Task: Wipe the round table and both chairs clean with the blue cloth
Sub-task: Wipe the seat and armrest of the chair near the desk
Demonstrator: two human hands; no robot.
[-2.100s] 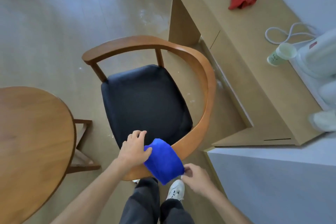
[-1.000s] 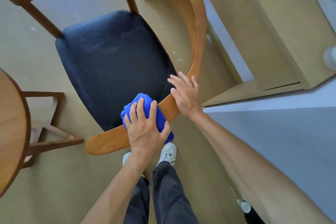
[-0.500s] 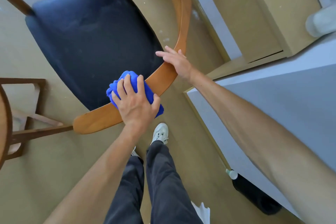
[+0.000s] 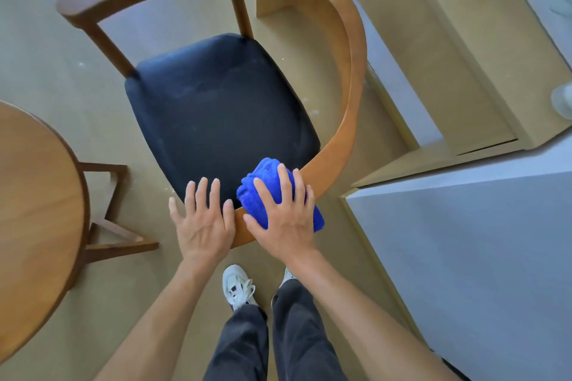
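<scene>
Fingers of the right hand (image 4: 283,223) are spread flat on the blue cloth (image 4: 272,192), pressed onto the chair (image 4: 349,77) rail at lower centre, while the left hand (image 4: 202,219) is laid open beside it.

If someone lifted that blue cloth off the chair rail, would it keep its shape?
Probably not. The blue cloth is bunched in soft folds under the right hand, so it would likely droop and unfold. It looks plush, so it is probably light and unlikely to slide off the chair rail.
</scene>
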